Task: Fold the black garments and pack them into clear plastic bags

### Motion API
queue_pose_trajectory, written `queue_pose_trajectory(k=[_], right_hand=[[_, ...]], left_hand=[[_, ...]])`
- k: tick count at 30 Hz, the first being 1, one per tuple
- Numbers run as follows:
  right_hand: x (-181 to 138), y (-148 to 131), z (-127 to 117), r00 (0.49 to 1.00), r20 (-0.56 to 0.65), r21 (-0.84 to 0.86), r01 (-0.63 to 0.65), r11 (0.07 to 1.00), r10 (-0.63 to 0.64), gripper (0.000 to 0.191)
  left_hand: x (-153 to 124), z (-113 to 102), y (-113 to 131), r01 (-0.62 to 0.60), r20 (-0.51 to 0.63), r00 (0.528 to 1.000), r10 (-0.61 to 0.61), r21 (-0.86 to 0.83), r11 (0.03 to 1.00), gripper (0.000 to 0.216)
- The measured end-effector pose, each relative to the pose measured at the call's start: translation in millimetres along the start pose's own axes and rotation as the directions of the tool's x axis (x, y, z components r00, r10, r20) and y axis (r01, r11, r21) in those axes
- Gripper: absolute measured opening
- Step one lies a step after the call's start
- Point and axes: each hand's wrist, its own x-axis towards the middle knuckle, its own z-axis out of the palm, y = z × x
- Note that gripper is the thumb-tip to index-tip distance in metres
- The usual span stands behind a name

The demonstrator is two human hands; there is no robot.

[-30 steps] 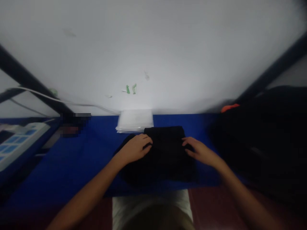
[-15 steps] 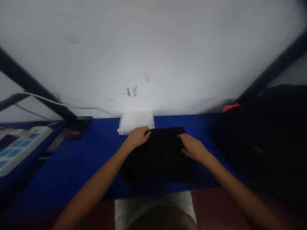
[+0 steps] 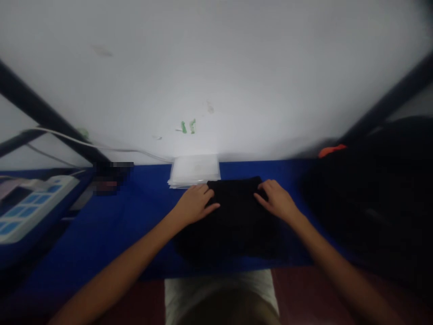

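A folded black cloth (image 3: 233, 216) lies flat on the blue tabletop in front of me; its exact kind is too dark to make out. My left hand (image 3: 196, 203) rests on its upper left edge, thumb spread away from the fingers. At the upper right corner, my right hand (image 3: 275, 198) touches the cloth with its thumb and fingers apart. Just behind the cloth sits a stack of white, sheet-like packets (image 3: 194, 169), close to my left fingertips.
A white power strip with blue sockets (image 3: 34, 207) lies at the left, and a white cable (image 3: 135, 151) runs along the wall. To the right stands a large black mass (image 3: 379, 203) with an orange piece (image 3: 331, 150) by it. Dark frame posts (image 3: 389, 97) slant on both sides.
Both thumbs have moved away from the fingers, and my hands have loosened at the upper edge of the cloth. The cloth stays nearly in place; the view has shifted slightly.
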Motion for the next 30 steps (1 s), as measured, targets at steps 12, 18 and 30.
queue_pose_trajectory(k=[12,18,30], right_hand=[[-26,2,-33,0.942,0.18,0.475,0.168,0.864,-0.282,0.022],[-61,-13,-41,0.968,0.176,0.342,0.11,0.933,-0.178,0.051],[-104,-35,-67,0.893,0.332,0.4,0.159,0.902,-0.305,0.023]], left_hand=[[-33,-43,6,-0.004,0.164,0.982,0.093,-0.473,0.881,0.011],[-54,-48,18,0.026,0.29,0.943,0.16,-0.546,0.837,0.016],[-68,-55,27,0.057,0.452,0.859,0.239,-0.549,0.834,0.03]])
